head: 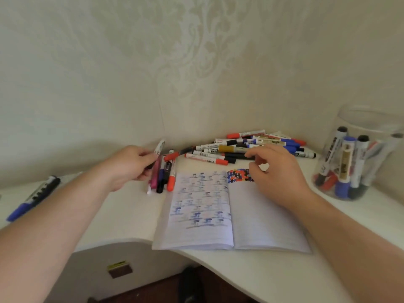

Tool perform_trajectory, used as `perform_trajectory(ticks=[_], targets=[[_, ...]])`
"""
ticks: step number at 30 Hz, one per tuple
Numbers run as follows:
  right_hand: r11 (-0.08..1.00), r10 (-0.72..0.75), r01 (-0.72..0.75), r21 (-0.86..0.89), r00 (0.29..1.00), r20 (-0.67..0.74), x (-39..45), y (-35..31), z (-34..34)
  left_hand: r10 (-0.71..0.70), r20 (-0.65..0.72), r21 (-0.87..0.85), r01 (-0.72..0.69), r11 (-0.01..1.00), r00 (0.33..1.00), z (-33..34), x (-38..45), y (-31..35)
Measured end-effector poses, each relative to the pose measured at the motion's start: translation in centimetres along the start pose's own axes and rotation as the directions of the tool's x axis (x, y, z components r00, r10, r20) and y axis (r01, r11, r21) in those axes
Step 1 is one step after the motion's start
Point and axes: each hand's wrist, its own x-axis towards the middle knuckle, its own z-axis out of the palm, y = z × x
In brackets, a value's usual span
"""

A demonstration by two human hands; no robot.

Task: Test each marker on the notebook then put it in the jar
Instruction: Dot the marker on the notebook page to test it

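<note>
An open notebook (231, 215) lies on the white desk, with coloured test dots at the top of its right page. My left hand (129, 167) holds a white marker (159, 147) with its end pointing up, left of the notebook. My right hand (277, 171) hovers over the top of the right page, fingers curled and apart, holding nothing that I can see. A heap of markers (251, 147) lies behind the notebook by the wall. A clear jar (369, 127) at the right holds several markers upright.
A few markers (164, 176) lie side by side left of the notebook. One blue and black marker (32, 197) lies alone at the far left of the desk (122, 215). The desk's curved front edge runs below the notebook. Walls close off the corner behind.
</note>
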Motion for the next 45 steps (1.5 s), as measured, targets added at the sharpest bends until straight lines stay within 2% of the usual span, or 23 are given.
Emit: perform_trajectory(ticks=[3, 5, 6, 7, 8, 10, 11, 14, 15, 16, 18, 21, 22, 24, 26, 28, 31, 36, 39, 41, 45], targets=[[0.976, 0.121, -0.130, 0.174, 0.991, 0.060, 0.2, -0.9, -0.5, 0.010, 0.097, -0.357, 0.026, 0.934, 0.995, 0.3, -1.3, 1.5], [0.909, 0.179, -0.211, 0.359, 0.976, 0.120, 0.4, -1.6, -0.7, 0.084, 0.117, -0.432, -0.025, 0.902, 0.990, 2.4, -2.0, 2.8], [0.861, 0.194, -0.245, 0.445, 0.968, 0.159, 0.4, -1.9, -0.7, 0.158, 0.131, -0.397, -0.094, 0.913, 0.979, 3.9, -2.3, 3.4], [0.804, 0.189, -0.273, 0.529, 0.960, 0.207, 0.5, -2.2, -0.8, 0.260, 0.149, -0.291, -0.208, 0.934, 0.954, 5.5, -2.5, 3.9], [0.736, 0.172, -0.296, 0.609, 0.951, 0.255, 0.5, -2.3, -0.9, 0.366, 0.191, -0.113, -0.350, 0.930, 0.911, 7.1, -2.8, 4.5], [0.580, 0.158, -0.329, 0.745, 0.943, 0.293, 0.5, -2.4, -1.0, 0.480, 0.336, 0.241, -0.566, 0.788, 0.811, 10.2, -3.1, 5.4], [0.522, 0.186, -0.337, 0.783, 0.941, 0.281, 0.7, -2.2, -1.1, 0.501, 0.375, 0.326, -0.617, 0.716, 0.780, 11.5, -3.1, 5.7], [0.306, 0.381, -0.455, 0.836, 0.864, 0.331, 1.4, -1.5, -1.2, 0.581, 0.389, 0.241, -0.688, 0.684, 0.714, 14.2, -2.5, 6.4], [0.235, 0.408, -0.489, 0.840, 0.834, 0.371, 1.5, -1.1, -1.1, 0.608, 0.375, 0.225, -0.705, 0.672, 0.699, 14.8, -1.9, 6.3], [0.210, 0.420, -0.514, 0.832, 0.815, 0.398, 1.6, -0.9, -1.0, 0.636, 0.365, 0.221, -0.727, 0.650, 0.680, 15.3, -1.3, 6.2], [0.249, 0.430, -0.541, 0.803, 0.805, 0.408, 1.6, -0.9, -0.8, 0.672, 0.358, 0.215, -0.758, 0.616, 0.648, 16.0, -0.3, 5.8], [0.278, 0.469, -0.552, 0.786, 0.792, 0.390, 2.0, -0.9, -1.0, 0.680, 0.344, 0.141, -0.752, 0.644, 0.647, 16.8, 0.4, 5.1], [0.295, 0.480, -0.535, 0.791, 0.799, 0.362, 2.2, -0.8, -1.4, 0.677, 0.336, 0.102, -0.740, 0.665, 0.655, 16.8, 0.6, 4.9], [0.322, 0.505, -0.480, 0.816, 0.816, 0.280, 2.4, -0.6, -2.4, 0.622, 0.320, 0.086, -0.676, 0.732, 0.714, 16.4, 0.7, 4.6], [0.320, 0.518, -0.428, 0.845, 0.826, 0.222, 2.4, -0.6, -3.8, 0.562, 0.338, 0.208, -0.642, 0.738, 0.755, 15.8, 0.6, 4.3], [0.347, 0.489, -0.430, 0.834, 0.841, 0.230, 2.0, -0.5, -4.8, 0.533, 0.390, 0.365, -0.657, 0.659, 0.751, 15.7, 0.5, 4.1], [0.480, 0.442, -0.532, 0.698, 0.833, 0.332, 1.8, -0.3, -5.2, 0.485, 0.422, 0.442, -0.641, 0.628, 0.766, 15.9, 0.5, 4.1], [0.777, 0.459, -0.550, 0.308, 0.828, 0.320, 1.9, 0.3, -3.9, 0.446, 0.438, 0.479, -0.622, 0.619, 0.781, 16.0, 0.6, 4.2], [0.817, 0.498, -0.557, 0.150, 0.813, 0.303, 1.0, 1.1, -2.6, 0.448, 0.426, 0.480, -0.616, 0.624, 0.786, 16.2, 0.7, 4.1], [0.800, 0.526, -0.576, 0.165, 0.807, 0.267, 0.9, 1.4, -2.4, 0.446, 0.425, 0.477, -0.614, 0.629, 0.788, 16.2, 0.8, 4.2], [0.799, 0.521, -0.584, 0.142, 0.791, 0.321, 0.9, 1.2, -2.4, 0.453, 0.426, 0.478, -0.620, 0.623, 0.783, 16.2, 1.0, 4.0]])
